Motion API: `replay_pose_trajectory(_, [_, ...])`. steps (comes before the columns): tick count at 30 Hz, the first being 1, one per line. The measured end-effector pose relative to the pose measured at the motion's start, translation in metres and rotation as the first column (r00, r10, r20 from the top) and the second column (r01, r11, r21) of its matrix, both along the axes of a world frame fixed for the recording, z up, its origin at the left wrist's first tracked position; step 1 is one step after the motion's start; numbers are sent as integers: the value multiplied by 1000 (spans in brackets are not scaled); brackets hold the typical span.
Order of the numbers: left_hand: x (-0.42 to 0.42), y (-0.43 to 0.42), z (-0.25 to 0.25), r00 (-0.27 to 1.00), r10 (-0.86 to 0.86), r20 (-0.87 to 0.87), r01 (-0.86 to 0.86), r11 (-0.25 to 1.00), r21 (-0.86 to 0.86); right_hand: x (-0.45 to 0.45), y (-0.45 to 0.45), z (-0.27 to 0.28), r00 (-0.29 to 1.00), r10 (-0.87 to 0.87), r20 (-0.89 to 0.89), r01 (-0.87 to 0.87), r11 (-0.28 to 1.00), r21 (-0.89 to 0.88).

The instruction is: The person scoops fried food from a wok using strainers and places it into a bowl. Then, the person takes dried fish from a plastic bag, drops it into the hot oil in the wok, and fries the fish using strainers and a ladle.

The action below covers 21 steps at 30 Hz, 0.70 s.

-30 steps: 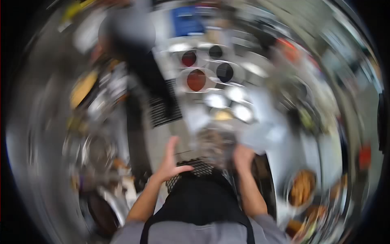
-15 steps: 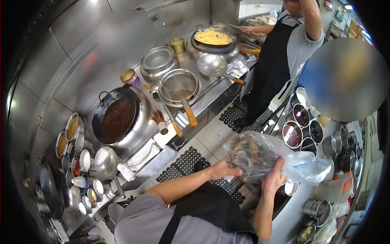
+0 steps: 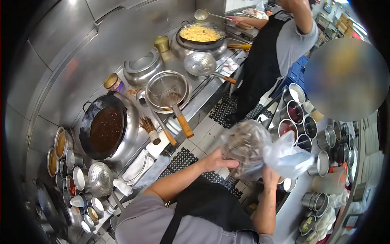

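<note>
A clear plastic bag (image 3: 245, 142) of brownish, dried-looking pieces hangs between my hands, above the floor. What the pieces are I cannot make out. My left hand (image 3: 218, 161) grips the bag's left side, thumb pointing inward. On the other side my right hand (image 3: 270, 175) holds it from below, its fingers largely covered by the loose plastic. The bag's gathered end spreads to the right over that hand. To my left, a wok (image 3: 103, 132) of dark brown liquid with floating bits sits on a burner.
A round strainer (image 3: 166, 91), a perforated ladle (image 3: 200, 64) and a bamboo brush (image 3: 150, 130) lie along the stove. Metal pots of sauce (image 3: 295, 112) crowd the right counter. At the far wok (image 3: 200, 33) of yellow food, a co-worker (image 3: 264, 61) holds a ladle (image 3: 202, 15).
The bag has turned and shifted slightly left, its loose end now covering more of my right hand. The co-worker's ladle has risen above the far wok. My view has shifted a little.
</note>
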<state>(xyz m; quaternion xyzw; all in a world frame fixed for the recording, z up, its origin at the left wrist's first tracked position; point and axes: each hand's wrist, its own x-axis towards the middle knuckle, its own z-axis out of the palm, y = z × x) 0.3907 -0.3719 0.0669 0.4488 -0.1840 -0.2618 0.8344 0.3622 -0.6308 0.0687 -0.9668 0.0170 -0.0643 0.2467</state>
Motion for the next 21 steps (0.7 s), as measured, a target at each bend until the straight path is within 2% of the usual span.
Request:
replay_pose_trajectory(1, [6,3,-3,998,-14,60,9,997,79,7,18,28,984,-169,56,126,885,448])
replay_pose_trajectory(2, [12,6,-7,992,-35,119,16,987,160,9,22,34,962,-239,131,139,843,520])
replay_pose_trajectory(3, [23,13,-12,981,-167,102,138,958,251,16,31,39,935,-308,176,129,756,642])
replay_pose_trajectory(4, [26,20,-16,981,-97,168,41,951,307,11,31,59,893,-424,-149,406,621,670])
replay_pose_trajectory(5, [28,29,1,971,-30,237,-58,933,355,14,10,16,903,-423,75,222,611,760])
replay_pose_trajectory(6, [29,40,-5,856,106,507,-380,793,476,9,1,10,887,-460,27,279,583,763])
replay_pose_trajectory(7, [31,51,-18,804,281,525,-533,731,425,6,-1,7,869,-494,-23,335,553,763])
replay_pose_trajectory(8, [33,62,-31,719,447,532,-673,637,375,5,5,6,811,-582,62,353,571,742])
replay_pose_trajectory(9, [32,76,-40,601,628,495,-798,504,329,-1,-9,-3,798,-598,81,377,599,707])
replay_pose_trajectory(10, [33,91,-60,542,761,356,-832,426,355,-14,-34,-10,801,-598,-3,487,650,584])
replay_pose_trajectory(11, [35,103,-73,464,818,340,-868,343,360,-16,1,39,716,-684,-143,645,569,510])
replay_pose_trajectory(12, [33,118,-83,368,870,327,-898,241,369,-25,-39,0,755,-655,-17,525,590,614])
replay_pose_trajectory(13, [33,125,-93,276,888,367,-928,147,343,-24,-41,3,690,-716,-109,581,458,673])
replay_pose_trajectory(14, [29,125,-77,285,890,357,-918,146,369,-23,-30,19,621,-769,-154,670,418,614])
replay_pose_trajectory(15, [28,125,-71,304,835,459,-918,127,377,-28,-34,17,735,-670,-105,498,429,754])
replay_pose_trajectory(16, [27,119,-65,368,826,428,-908,218,358,-27,-44,15,726,-668,-166,548,415,727])
replay_pose_trajectory(17, [26,113,-57,438,735,517,-885,252,391,-23,-54,10,704,-675,-221,599,396,696])
replay_pose_trajectory(18, [25,100,-48,518,696,496,-851,362,381,-18,-60,0,735,-662,-149,545,446,710])
replay_pose_trajectory(19, [26,89,-38,513,589,624,-857,384,343,-13,-63,-13,758,-648,-76,491,489,721])
replay_pose_trajectory(20, [27,80,-29,611,480,630,-774,528,348,-6,-58,-13,791,-607,-72,478,541,691])
replay_pose_trajectory(21, [26,65,-27,637,411,652,-712,638,294,1,-53,-16,784,-615,-88,503,545,671])
